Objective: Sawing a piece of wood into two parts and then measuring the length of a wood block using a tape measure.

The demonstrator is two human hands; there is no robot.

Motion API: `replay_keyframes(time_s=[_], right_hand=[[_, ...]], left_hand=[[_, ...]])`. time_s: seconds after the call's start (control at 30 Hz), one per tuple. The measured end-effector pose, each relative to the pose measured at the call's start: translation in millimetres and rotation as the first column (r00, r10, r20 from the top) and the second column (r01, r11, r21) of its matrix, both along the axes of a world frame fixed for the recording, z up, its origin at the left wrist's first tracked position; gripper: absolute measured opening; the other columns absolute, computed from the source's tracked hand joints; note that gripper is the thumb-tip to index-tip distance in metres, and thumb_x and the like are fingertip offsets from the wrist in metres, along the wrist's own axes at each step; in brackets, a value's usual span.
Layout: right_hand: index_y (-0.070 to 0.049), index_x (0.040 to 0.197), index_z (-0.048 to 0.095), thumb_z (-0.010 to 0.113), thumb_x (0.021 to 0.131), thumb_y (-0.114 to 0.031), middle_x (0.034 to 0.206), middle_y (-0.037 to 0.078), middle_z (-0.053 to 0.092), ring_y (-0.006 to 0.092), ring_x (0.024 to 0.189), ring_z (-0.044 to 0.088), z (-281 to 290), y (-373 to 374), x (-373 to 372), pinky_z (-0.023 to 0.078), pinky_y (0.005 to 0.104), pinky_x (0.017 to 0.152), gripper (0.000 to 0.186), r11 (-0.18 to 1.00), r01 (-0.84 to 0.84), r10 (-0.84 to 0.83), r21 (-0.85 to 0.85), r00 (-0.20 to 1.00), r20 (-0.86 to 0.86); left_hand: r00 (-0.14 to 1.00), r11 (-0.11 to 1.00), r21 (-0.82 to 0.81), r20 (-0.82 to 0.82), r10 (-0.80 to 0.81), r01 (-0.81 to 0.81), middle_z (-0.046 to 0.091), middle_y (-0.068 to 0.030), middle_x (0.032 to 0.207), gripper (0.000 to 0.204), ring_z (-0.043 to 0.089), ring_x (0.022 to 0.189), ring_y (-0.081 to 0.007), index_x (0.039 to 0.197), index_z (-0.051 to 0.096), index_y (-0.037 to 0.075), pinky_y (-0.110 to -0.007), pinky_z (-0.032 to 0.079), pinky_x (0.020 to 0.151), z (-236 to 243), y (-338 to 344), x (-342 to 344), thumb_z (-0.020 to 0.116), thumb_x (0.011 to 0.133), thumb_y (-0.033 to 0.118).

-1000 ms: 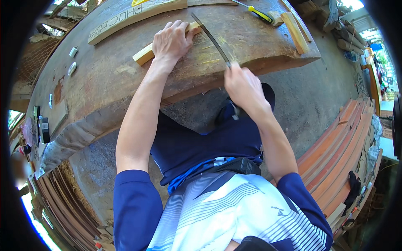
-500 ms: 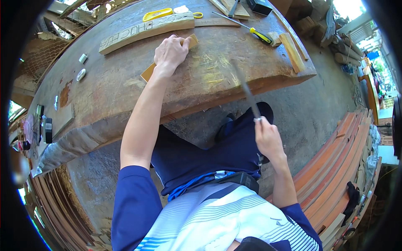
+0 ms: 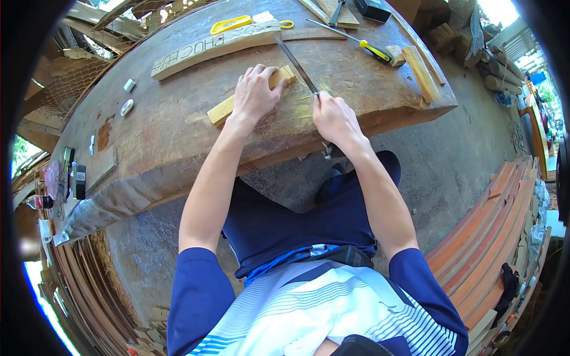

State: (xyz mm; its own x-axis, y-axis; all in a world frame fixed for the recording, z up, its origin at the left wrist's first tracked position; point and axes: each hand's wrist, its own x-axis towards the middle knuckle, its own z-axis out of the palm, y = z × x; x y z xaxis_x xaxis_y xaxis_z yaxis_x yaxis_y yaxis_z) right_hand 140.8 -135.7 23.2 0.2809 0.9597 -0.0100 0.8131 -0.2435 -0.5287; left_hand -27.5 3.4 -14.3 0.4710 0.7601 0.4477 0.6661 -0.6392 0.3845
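My left hand (image 3: pixel 255 95) grips a short light-coloured wooden block (image 3: pixel 222 111) and holds it down on the worn wooden workbench (image 3: pixel 172 133). The block's right end (image 3: pixel 286 75) sticks out past my thumb. In my right hand (image 3: pixel 335 118), fingers wrapped round its near end, is a long narrow tool with a dark metal blade (image 3: pixel 298 66). The blade points away and to the left, its tip close to the long plank (image 3: pixel 219 48) with carved marks. It passes just right of the block; whether they touch I cannot tell. A small metal part (image 3: pixel 328 151) shows below my right hand.
Across the far side lie a yellow-handled tool (image 3: pixel 231 25), a yellow-black screwdriver (image 3: pixel 375 51), a black box (image 3: pixel 373 9) and a wooden offcut (image 3: pixel 420 74). A white roll (image 3: pixel 127 107) sits at left. Long reddish boards (image 3: pixel 481 231) are stacked on the right.
My right hand has swung up and left from over my knee to the bench edge, bringing the blade beside the block. Under my left hand, the block now shows a broader face.
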Motion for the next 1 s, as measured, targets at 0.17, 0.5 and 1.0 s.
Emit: replay_keyframes(time_s=[0.17,0.5,1.0], right_hand=[[0.003,0.110,0.068,0.043,0.110,-0.030,0.103,0.032,0.073,0.0499,0.101,0.070,-3.7,18.6,-2.0,0.054,0.0572,0.093,0.041,0.997,-0.066,0.069,-0.031,0.995,0.077],[0.004,0.105,0.067,0.047,0.108,-0.025,0.097,0.030,0.074,0.0478,0.095,0.073,1.9,17.8,-9.4,0.057,0.0559,0.089,0.036,0.995,-0.082,0.088,-0.062,0.990,0.106],[0.004,0.102,0.066,0.045,0.108,-0.023,0.092,0.030,0.074,0.0472,0.092,0.074,2.6,17.3,-9.0,0.057,0.0554,0.087,0.035,0.992,-0.089,0.101,-0.085,0.983,0.153]], left_hand=[[0.999,0.996,-0.089,0.026,0.029,-0.027,0.073,-0.0143,0.121,0.044,0.066,0.118,-0.0322,0.121,0.077,0.006,-0.043,0.050,0.105,1.7,-3.0,-4.0,0.076,0.094,0.041],[1.000,1.000,0.017,-0.002,0.004,-0.004,0.072,-0.0144,0.119,0.048,0.065,0.117,-0.0326,0.124,0.075,0.002,-0.044,0.051,0.103,-5.1,-4.6,-7.0,0.077,0.094,0.039],[0.999,0.997,0.078,-0.037,0.014,-0.011,0.071,-0.0141,0.115,0.047,0.065,0.115,-0.0324,0.123,0.075,0.002,-0.043,0.052,0.101,-8.8,-2.7,-6.8,0.075,0.096,0.041]])
